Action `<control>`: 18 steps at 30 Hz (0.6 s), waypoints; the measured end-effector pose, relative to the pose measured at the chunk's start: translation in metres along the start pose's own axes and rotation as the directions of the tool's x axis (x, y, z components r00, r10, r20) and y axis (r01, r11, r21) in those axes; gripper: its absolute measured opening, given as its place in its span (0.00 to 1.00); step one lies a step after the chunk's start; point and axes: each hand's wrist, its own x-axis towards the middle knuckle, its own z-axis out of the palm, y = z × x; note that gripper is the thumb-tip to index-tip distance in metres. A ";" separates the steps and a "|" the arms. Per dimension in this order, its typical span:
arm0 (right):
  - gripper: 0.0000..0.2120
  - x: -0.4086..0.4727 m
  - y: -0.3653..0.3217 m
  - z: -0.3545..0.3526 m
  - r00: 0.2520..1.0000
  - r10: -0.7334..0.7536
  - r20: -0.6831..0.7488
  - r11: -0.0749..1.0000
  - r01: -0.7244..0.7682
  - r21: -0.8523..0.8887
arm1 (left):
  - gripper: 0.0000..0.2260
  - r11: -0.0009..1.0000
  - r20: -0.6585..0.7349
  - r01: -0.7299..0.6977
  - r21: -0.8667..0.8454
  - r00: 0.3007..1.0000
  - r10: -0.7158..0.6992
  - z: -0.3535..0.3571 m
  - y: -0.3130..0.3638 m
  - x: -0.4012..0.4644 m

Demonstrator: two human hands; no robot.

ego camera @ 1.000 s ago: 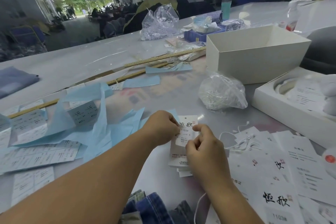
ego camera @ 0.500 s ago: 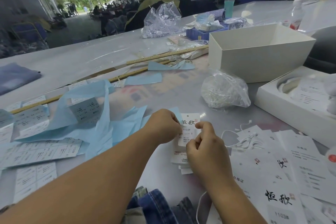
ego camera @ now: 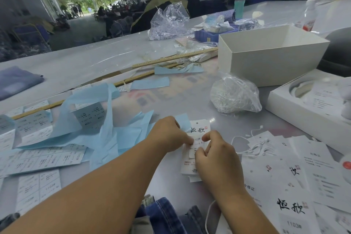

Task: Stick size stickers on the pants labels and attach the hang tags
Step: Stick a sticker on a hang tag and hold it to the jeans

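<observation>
Both hands (ego camera: 171, 135) (ego camera: 214, 154) now pinch lower on hang tag (ego camera: 199, 129), beside string bag (ego camera: 234, 95).

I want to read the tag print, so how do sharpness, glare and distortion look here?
Head view: the hang tag under both hands is sharp at its brush characters, its small print soft; glare streaks the table; wide-angle bending at the edges blurs the white box.

Both hands (ego camera: 191, 146) on white hang tag (ego camera: 199, 129)

table (ego camera: 98, 62) grey | on it: hang tags (ego camera: 284, 173), white box (ego camera: 266, 59), sticker sheets (ego camera: 38, 159)
</observation>
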 end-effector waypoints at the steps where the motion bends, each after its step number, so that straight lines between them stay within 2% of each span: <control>1: 0.10 0.000 0.000 0.000 1.000 0.014 -0.004 1.000 -0.014 -0.003 | 0.15 1.000 0.024 0.005 0.000 1.000 -0.005 0.000 -0.001 0.001; 4: 0.11 0.002 0.001 -0.002 0.998 0.058 -0.027 0.998 -0.059 0.000 | 0.10 1.000 0.052 0.004 -0.029 0.999 -0.003 0.004 -0.001 0.004; 7: 0.06 0.004 0.003 -0.002 0.991 0.119 -0.054 0.993 -0.120 -0.015 | 0.04 0.997 0.012 -0.009 0.075 1.000 0.009 0.005 -0.001 0.005; 10: 0.03 0.005 0.005 -0.002 0.986 0.153 -0.059 0.988 -0.155 -0.027 | 0.13 0.978 0.000 -0.036 0.204 0.999 0.037 0.008 -0.002 0.002; 13: 0.12 0.002 0.002 -0.003 0.990 0.141 -0.029 0.990 -0.141 -0.029 | 0.21 0.954 -0.008 -0.071 0.293 0.997 0.077 0.009 0.000 -0.002; 15: 0.16 0.001 0.001 -0.005 0.990 0.141 -0.018 0.989 -0.141 -0.035 | 0.22 0.945 -0.012 -0.091 0.313 0.995 0.100 0.009 0.002 -0.002; 18: 0.16 0.002 0.001 -0.007 0.990 0.138 -0.009 0.990 -0.139 -0.029 | 0.21 0.944 0.005 -0.117 0.308 0.993 0.121 0.009 0.003 0.000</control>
